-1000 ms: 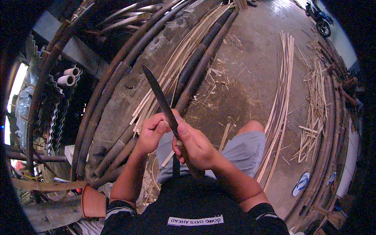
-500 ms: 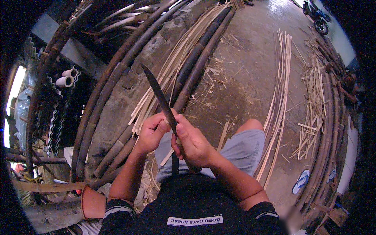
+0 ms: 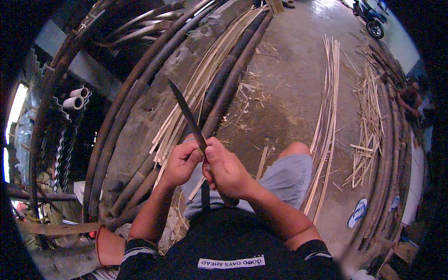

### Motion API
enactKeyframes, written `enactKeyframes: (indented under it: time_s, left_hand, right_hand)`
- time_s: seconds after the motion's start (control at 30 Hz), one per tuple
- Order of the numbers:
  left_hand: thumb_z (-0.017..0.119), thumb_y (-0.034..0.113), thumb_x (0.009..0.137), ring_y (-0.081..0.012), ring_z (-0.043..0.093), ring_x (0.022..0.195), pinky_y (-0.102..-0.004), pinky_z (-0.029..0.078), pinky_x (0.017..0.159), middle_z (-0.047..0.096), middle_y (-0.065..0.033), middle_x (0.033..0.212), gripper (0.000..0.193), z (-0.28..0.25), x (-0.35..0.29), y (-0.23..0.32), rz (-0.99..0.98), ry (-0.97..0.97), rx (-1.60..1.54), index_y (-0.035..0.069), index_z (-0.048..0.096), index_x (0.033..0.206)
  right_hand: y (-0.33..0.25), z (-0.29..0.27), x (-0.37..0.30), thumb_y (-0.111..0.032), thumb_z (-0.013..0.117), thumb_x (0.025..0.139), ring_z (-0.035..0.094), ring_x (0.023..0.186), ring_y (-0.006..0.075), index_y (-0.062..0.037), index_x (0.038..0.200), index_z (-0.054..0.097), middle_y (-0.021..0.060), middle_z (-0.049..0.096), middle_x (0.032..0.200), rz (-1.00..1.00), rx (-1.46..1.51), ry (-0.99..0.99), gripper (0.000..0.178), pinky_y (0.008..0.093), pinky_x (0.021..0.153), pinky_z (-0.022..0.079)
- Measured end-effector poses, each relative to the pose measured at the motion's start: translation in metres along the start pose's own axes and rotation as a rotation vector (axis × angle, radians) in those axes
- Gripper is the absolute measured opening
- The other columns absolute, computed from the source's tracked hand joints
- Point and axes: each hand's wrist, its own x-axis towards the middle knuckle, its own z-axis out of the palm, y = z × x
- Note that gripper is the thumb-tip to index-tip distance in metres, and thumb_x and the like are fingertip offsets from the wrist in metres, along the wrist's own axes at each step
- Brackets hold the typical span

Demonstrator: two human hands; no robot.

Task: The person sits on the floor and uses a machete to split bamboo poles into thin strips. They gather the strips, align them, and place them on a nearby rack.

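Note:
A long dark knife blade (image 3: 185,112) points up and away from me at a slant. My right hand (image 3: 227,170) grips its handle above my lap. My left hand (image 3: 181,162) is closed beside the blade, pinching something thin against it, apparently a bamboo strip; the strip itself is mostly hidden by my fingers. Both hands touch each other over my grey shorts (image 3: 284,175).
Long dark bamboo poles (image 3: 224,79) and a pile of pale split strips (image 3: 196,93) lie on the concrete floor ahead. More strips (image 3: 329,116) and shavings lie to the right. Blue sandals (image 3: 358,212) sit at lower right. White pipes (image 3: 74,97) are stacked at left.
Both hands and the knife stay in nearly the same place; the blade has tilted slightly and the hands shifted a little toward me.

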Motion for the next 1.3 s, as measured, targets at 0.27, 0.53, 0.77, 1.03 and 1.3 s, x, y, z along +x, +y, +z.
enactKeyframes:
  time_s: [0.27, 0.53, 0.77, 1.03, 1.3]
  left_hand:
    - [0.068, 0.038, 0.089, -0.0174, 0.054, 0.096, -0.0334, 0.043, 0.085, 0.058, -0.0054, 0.097, 0.035, 0.011, 0.0, 0.015, 0.156, 0.093, -0.168, 0.004, 0.064, 0.095]
    - [0.078, 0.012, 0.072, -0.0114, 0.044, 0.099, -0.028, 0.036, 0.088, 0.046, -0.001, 0.102, 0.043, 0.026, -0.01, 0.027, -0.213, 0.269, -0.445, 0.012, 0.044, 0.099]
    - [0.078, 0.013, 0.065, -0.0148, 0.038, 0.093, -0.0292, 0.031, 0.089, 0.041, -0.0038, 0.102, 0.055, 0.036, -0.007, 0.02, -0.091, 0.332, -0.538, 0.012, 0.039, 0.104]
    - [0.063, 0.016, 0.062, -0.0182, 0.039, 0.093, -0.0299, 0.03, 0.088, 0.042, -0.0073, 0.094, 0.031, -0.016, -0.035, 0.039, 0.089, 0.379, -0.635, 0.01, 0.044, 0.087]
    - [0.057, 0.042, 0.093, -0.015, 0.041, 0.058, -0.0304, 0.033, 0.053, 0.044, -0.0033, 0.063, 0.048, -0.035, -0.029, 0.004, 0.131, 0.255, 0.157, 0.003, 0.045, 0.067]
  right_hand:
    - [0.013, 0.003, -0.008, -0.036, 0.041, 0.104, 0.052, 0.053, 0.0088, -0.0045, 0.099, 0.053, 0.0028, 0.053, 0.072, -0.328, -0.284, 0.155, 0.034, 0.0249, 0.049, 0.042]
    - [0.022, 0.007, -0.019, -0.036, 0.042, 0.104, 0.056, 0.049, 0.0128, -0.0027, 0.098, 0.061, 0.0055, 0.06, 0.072, 0.042, 0.28, 0.144, 0.039, 0.0299, 0.046, 0.045]
    - [0.027, 0.007, -0.022, -0.04, 0.04, 0.104, 0.056, 0.048, 0.0127, -0.0034, 0.095, 0.06, 0.0055, 0.061, 0.066, 0.136, 0.432, 0.121, 0.043, 0.0286, 0.045, 0.046]
    - [0.087, -0.052, 0.011, -0.051, 0.041, 0.101, 0.052, 0.049, 0.0142, -0.005, 0.1, 0.057, 0.0075, 0.059, 0.074, 0.355, 0.5, 0.538, 0.049, 0.0313, 0.042, 0.047]
    - [0.042, -0.043, 0.006, -0.051, 0.04, 0.101, 0.051, 0.047, 0.015, -0.0053, 0.102, 0.057, 0.0071, 0.058, 0.074, 0.204, 0.51, 0.347, 0.049, 0.0334, 0.043, 0.046]
